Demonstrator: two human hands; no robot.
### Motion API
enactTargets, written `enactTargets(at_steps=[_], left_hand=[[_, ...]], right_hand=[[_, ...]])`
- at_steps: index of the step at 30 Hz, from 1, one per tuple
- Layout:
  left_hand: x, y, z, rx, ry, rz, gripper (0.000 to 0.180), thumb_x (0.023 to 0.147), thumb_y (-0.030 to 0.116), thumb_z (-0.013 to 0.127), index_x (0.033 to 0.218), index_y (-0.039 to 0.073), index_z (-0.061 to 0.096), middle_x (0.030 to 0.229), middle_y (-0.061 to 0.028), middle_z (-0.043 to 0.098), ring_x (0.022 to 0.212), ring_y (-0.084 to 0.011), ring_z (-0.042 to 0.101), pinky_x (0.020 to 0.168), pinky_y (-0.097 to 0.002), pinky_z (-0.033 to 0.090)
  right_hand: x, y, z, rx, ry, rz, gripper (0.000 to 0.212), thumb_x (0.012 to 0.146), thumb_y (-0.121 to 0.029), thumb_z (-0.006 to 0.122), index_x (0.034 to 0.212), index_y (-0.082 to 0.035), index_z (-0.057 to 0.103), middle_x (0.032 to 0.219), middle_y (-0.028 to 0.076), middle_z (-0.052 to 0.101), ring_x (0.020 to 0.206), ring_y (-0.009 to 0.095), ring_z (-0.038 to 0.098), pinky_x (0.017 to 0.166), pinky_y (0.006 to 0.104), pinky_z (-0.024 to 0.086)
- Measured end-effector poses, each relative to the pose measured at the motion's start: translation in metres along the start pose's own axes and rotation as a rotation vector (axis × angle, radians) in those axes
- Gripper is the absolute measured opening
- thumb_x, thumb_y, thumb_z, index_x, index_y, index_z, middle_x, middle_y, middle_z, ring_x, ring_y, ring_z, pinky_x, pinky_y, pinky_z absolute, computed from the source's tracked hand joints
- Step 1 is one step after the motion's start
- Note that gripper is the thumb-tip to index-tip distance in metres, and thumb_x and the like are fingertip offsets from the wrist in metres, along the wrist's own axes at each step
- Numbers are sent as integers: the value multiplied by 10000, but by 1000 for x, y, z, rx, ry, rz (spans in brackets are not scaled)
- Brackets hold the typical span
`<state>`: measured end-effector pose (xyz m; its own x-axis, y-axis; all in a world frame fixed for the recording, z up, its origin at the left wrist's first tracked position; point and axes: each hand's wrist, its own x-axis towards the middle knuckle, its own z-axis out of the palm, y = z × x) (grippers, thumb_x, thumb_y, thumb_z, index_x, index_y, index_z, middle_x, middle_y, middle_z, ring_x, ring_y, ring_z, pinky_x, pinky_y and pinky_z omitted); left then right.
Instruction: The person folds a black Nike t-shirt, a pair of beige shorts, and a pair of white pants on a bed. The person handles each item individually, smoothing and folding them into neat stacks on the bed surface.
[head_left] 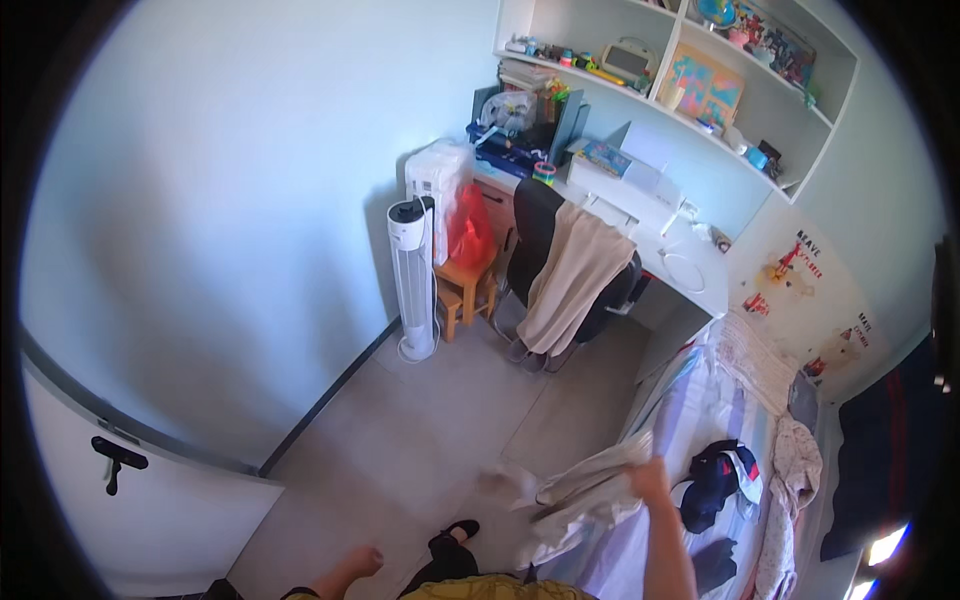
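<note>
White cloth [590, 497] in right hand [648, 482], at edge of bed [690, 415]

The right hand's fingers are closed on the upper right part of the white cloth. Motion blur hides the individual fingers, so the firmness of the grip cannot be told. From these fingers the cloth extends left and toward the body in loose folds, along the near-left side of the bed. Its leftmost end is blurred; contact with the floor cannot be determined.

The left hand [361, 560] is well apart from the cloth, to its left. Its fingers curl toward the palm in a loose fist, and no object shows in it.

Right of the right hand's fingers, a black garment [710, 490] lies bunched on the bed, near but apart. Farther right lies crumpled patterned bedding [795, 465]. Ahead and left of the same fingers stands a black chair [533, 215] with a beige cloth [565, 280] draped over it.
</note>
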<state>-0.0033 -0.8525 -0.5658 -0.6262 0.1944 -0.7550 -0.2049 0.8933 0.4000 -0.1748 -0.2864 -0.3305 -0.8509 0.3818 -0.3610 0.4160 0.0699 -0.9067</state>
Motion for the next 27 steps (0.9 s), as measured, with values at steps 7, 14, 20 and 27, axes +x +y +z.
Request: enactTargets(at_steps=[7,14,20,27], left_hand=[[70,46,-18,-597,195,92,171,839,192,621,904,45,680,818,-70,678,709,-167,624,690,-333,517],[74,62,4,-646,222,326,186,870,174,591,967,35,667,822,-76,688,729,-174,648,695,-327,522],[31,47,9,-506,30,9,287,871,290,592,998,46,674,847,-109,699,734,-224,669,708,-342,532],[70,179,-73,-603,128,513,330,897,230,645,1144,13,616,968,-78,677,883,-160,639,798,-305,508]], right_hand=[[87,-160,-154,-809,630,-787,218,880,-254,573,808,-57,632,692,104,591,628,224,538,601,335,437],[-6,16,-75,-1061,111,-156,190,796,-131,616,927,7,636,807,99,640,716,201,596,683,330,476],[-93,-79,-63,-256,313,-212,316,724,-25,653,1028,61,640,905,95,682,792,181,645,754,326,510],[-121,-161,-83,-430,93,-399,265,683,-62,727,942,-10,697,866,74,708,803,152,658,759,312,515]])
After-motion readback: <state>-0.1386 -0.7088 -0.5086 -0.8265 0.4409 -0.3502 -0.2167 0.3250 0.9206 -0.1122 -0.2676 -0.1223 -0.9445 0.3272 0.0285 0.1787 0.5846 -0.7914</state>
